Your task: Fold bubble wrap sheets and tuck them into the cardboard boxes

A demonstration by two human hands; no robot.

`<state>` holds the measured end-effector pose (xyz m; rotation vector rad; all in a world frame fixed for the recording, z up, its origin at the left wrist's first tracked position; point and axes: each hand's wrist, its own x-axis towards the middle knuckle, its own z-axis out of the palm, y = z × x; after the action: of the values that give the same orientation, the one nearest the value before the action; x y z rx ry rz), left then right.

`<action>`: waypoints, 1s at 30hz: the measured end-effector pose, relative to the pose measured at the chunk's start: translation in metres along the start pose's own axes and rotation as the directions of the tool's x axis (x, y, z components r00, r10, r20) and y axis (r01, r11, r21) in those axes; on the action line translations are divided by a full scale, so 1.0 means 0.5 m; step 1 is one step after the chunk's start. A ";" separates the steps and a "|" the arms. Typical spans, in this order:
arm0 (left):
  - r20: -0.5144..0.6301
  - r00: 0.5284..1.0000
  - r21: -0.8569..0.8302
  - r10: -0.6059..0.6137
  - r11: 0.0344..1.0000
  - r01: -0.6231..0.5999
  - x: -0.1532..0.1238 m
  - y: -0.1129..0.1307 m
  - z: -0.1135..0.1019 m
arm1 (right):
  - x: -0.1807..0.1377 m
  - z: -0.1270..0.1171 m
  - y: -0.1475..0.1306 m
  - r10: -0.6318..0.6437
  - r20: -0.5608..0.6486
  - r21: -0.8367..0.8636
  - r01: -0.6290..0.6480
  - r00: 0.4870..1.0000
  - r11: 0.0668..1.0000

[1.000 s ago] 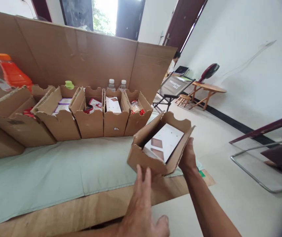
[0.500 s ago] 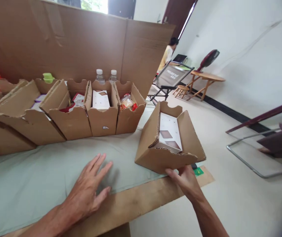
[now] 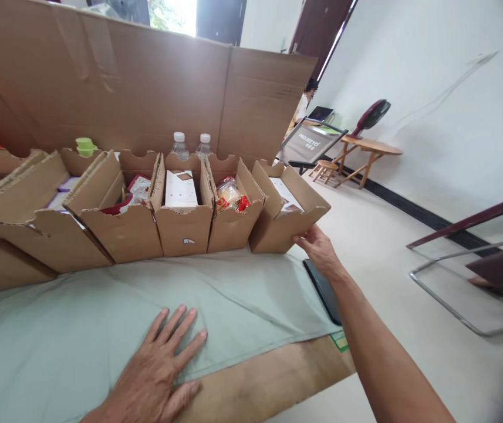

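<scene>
At the right end of a row stands an open cardboard box (image 3: 273,232) with a white carton (image 3: 285,195) inside. My right hand (image 3: 319,249) grips this box at its lower right front; some of the fingers are hidden behind it. The box sits beside a similar cardboard box (image 3: 233,228) that contains red and clear packets (image 3: 232,195). My left hand (image 3: 158,358) lies flat on the green cloth (image 3: 242,294) near the table's front edge, fingers spread, holding nothing.
More cardboard boxes (image 3: 185,229) continue leftward, before a tall cardboard panel (image 3: 167,88). Two bottles (image 3: 179,147) stand behind them. A dark flat device (image 3: 324,291) lies by my right forearm. Beyond are a folding chair (image 3: 308,144), a wooden table (image 3: 372,145) and a person (image 3: 300,108).
My right hand has carried the cardboard box forward and left, from the table's front right to the end of the row. My left hand has come down flat on the cloth.
</scene>
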<state>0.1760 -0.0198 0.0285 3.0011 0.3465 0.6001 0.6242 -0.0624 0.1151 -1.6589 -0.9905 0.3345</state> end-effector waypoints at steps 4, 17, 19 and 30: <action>0.010 1.000 0.005 -0.003 1.000 0.003 0.005 0.002 -0.005 | 0.041 0.054 -0.002 0.003 0.003 -0.019 -0.003 1.000 1.000; 0.087 0.995 -0.019 -0.053 0.998 0.055 0.007 0.008 -0.012 | -0.052 0.137 -0.226 -0.324 0.063 -0.447 0.317 0.944 0.836; 0.093 0.994 -0.031 -0.061 0.997 0.064 0.004 0.008 -0.009 | -0.043 0.189 -0.254 -0.308 0.219 -0.576 0.378 0.926 0.725; -0.090 0.942 -0.262 -0.322 0.921 0.290 -0.013 0.062 -0.053 | -0.337 0.145 -0.312 -0.637 0.243 -0.555 0.643 0.732 0.528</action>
<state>0.1663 -0.0509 0.0537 2.6039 0.6814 0.7476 0.4061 -0.1356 0.1859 -1.6833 -1.7739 -0.5557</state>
